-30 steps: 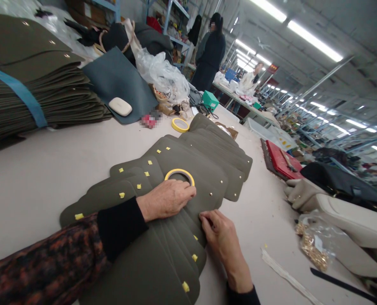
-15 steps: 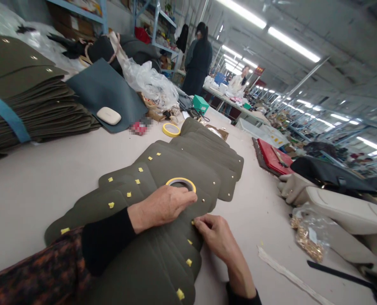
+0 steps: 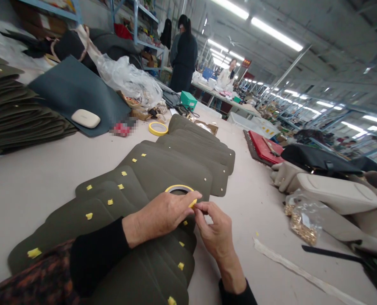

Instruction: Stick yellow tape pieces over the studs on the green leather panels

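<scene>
My left hand [image 3: 163, 214] is closed around the near edge of a yellow tape roll [image 3: 179, 187], above the fanned-out olive panels [image 3: 163, 165]. Its fingertips meet those of my right hand [image 3: 215, 226] at a short yellow end of tape [image 3: 193, 203]. The right thumb and index finger are pinched together there. Small yellow tape pieces [image 3: 89, 216] dot the panels on both sides, and small metal studs [image 3: 205, 179] show near the right edges of some panels.
A second tape roll [image 3: 158, 128] lies behind the panels. At left are a stack of olive pieces [image 3: 23, 114] and a dark sheet [image 3: 76, 93] bearing a white case [image 3: 85, 118]. Rightward lie a red item [image 3: 264, 146], beige bags [image 3: 337, 192] and a bag of gold hardware [image 3: 303, 226].
My right hand has risen from the panel edge to my left fingertips, where yellow tape now shows. The tape piece it was touching stays on the panel. The view has shifted.
</scene>
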Available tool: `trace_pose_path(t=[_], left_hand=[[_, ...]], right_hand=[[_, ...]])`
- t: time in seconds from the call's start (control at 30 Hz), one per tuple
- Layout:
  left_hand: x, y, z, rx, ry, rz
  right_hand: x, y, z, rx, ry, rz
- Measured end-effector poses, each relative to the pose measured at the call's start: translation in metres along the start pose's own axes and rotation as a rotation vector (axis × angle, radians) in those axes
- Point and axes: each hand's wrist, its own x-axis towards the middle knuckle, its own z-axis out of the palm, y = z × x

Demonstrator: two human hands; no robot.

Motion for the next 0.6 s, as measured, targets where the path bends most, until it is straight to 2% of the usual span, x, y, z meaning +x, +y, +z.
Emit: trace_pose_path(t=[0.17, 0.23, 0.3, 0.43, 0.53, 0.6], left_hand=[[0.000, 0.001, -0.003, 0.013, -0.040, -0.053], [0.000, 0.001, -0.005, 0.035, -0.029, -0.058], [0.000, 0.001, -0.006, 0.093, 0.001, -0.050], [-0.002, 0.003, -0.005, 0.231, 0.095, -0.024], [-0.003, 0.005, -0.001, 0.237, 0.152, -0.002], [-0.004, 0.005, 0.001, 0.251, 0.145, -0.018]], right_hand=[[-0.003, 0.004, 0.007, -0.116, 0.065, -0.091], [-0.003, 0.001, 0.010, -0.122, 0.084, -0.074], [-0.001, -0.004, 0.012, -0.063, 0.093, 0.051], [0.008, -0.010, 0.017, 0.273, 0.076, 0.448], [0.012, 0.004, 0.020, 0.433, 0.129, 0.658], [0.012, 0.020, 0.020, 0.482, 0.144, 0.764]])
